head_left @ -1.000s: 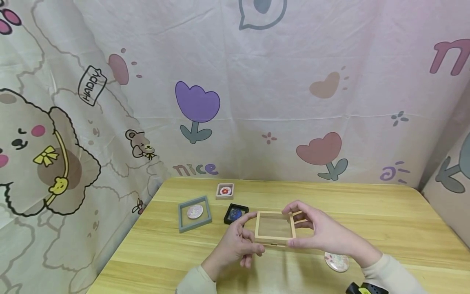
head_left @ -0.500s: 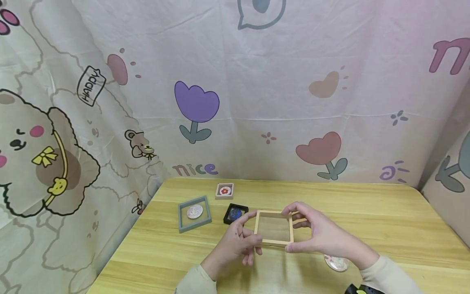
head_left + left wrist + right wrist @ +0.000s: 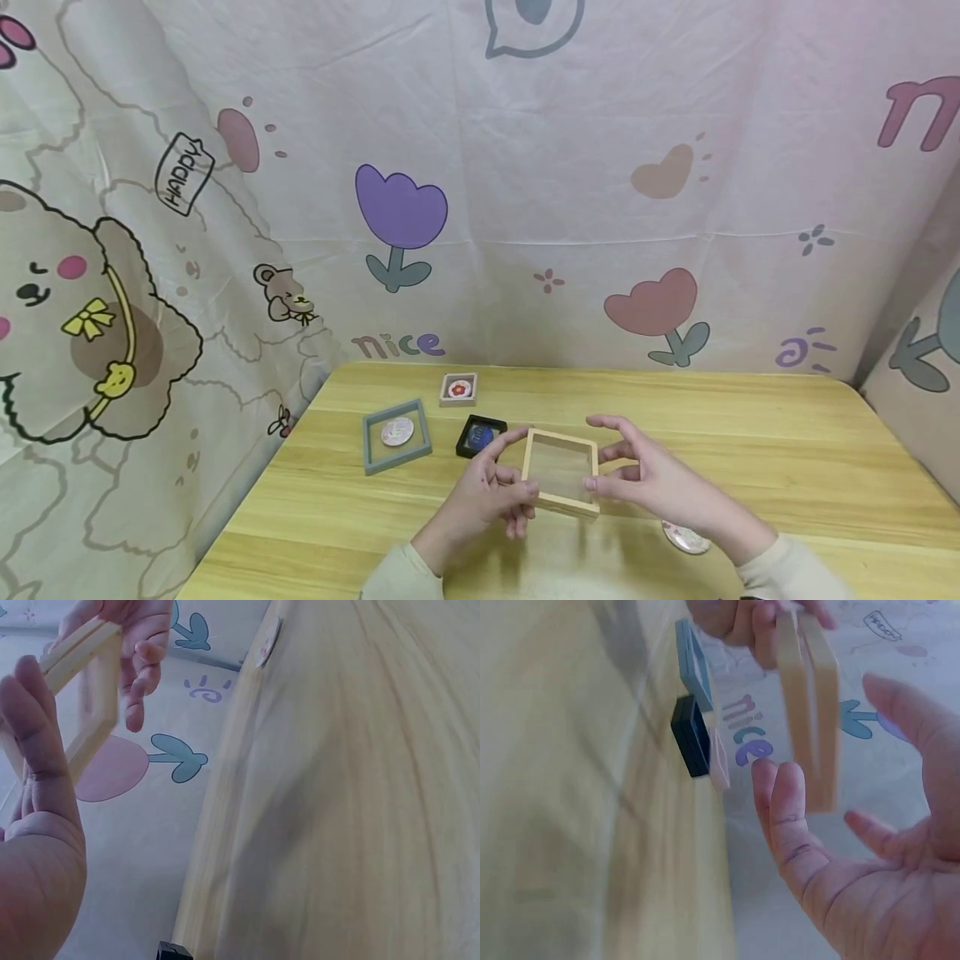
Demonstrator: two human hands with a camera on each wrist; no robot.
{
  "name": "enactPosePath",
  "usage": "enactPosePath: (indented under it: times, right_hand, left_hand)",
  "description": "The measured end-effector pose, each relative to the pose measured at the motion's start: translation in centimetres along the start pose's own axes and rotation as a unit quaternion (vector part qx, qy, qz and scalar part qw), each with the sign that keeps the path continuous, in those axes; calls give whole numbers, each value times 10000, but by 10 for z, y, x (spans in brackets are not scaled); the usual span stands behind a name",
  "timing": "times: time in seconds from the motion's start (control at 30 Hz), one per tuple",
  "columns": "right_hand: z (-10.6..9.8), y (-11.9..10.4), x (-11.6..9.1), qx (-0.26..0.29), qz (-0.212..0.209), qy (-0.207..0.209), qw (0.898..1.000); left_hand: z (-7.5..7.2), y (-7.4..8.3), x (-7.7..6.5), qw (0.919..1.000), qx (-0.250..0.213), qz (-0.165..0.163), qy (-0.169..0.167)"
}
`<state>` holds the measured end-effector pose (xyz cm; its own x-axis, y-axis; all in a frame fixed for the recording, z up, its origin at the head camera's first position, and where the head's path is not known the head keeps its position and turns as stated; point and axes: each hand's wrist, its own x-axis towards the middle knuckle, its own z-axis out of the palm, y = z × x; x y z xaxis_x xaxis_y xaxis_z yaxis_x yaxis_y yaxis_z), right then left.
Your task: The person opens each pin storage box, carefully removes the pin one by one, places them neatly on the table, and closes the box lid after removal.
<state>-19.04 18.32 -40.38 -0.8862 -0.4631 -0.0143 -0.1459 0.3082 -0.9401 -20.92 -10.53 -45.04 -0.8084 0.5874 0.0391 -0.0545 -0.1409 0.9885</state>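
A square wooden display frame (image 3: 562,471) with a clear film pane is held tilted above the table. My left hand (image 3: 487,492) grips its left side, thumb on the front lower corner and index finger at the upper corner. In the right wrist view a narrow slit runs between the two halves of the frame (image 3: 821,727). My right hand (image 3: 660,475) is at the frame's right side with fingers spread; its thumb overlaps the right edge in the head view, while the right wrist view shows the fingers (image 3: 787,802) apart from it. Below my right wrist lies a round badge (image 3: 686,537), partly covered.
On the wooden table (image 3: 810,450), a grey frame (image 3: 378,463) with a round pale badge (image 3: 397,431) lies to the left. A black frame (image 3: 472,450) holding a blue badge stands beside it, and a small pink frame (image 3: 459,402) with a flower badge farther back. Printed cloth hangs behind.
The wooden frame has tilted, its right side dropping lower. My right fingers have let go of its upper right corner and spread, while my left hand keeps its grip.
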Motion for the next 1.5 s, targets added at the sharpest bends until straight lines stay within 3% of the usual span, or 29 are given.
enactPosePath:
  times: [0.13, 0.43, 0.7, 1.23, 1.37, 1.43, 1.5]
  right_hand:
    - [3, 7, -1, 564, 159, -158, 9982]
    - [5, 16, -2, 1180, -170, -363, 9922]
    - [6, 21, -4, 1319, -479, -463, 9890]
    - [5, 25, -4, 1324, -550, -507, 9884]
    - [5, 22, -4, 700, -603, -293, 9953]
    - [4, 20, -5, -32, -725, -19, 9974]
    - [4, 16, -6, -934, -855, 344, 9914]
  left_hand:
    - [0, -2, -1, 9999, -97, 137, -1]
    - [1, -5, -1, 9992, -229, 289, -127]
    - [1, -6, -3, 9986, -207, 396, -277]
    - [1, -6, -3, 9990, -111, 244, -348]
    - [1, -5, -3, 9988, -151, 313, -356]
    - [1, -5, -3, 9987, -161, 321, -363]
    - [2, -5, -3, 9987, -166, 310, -379]
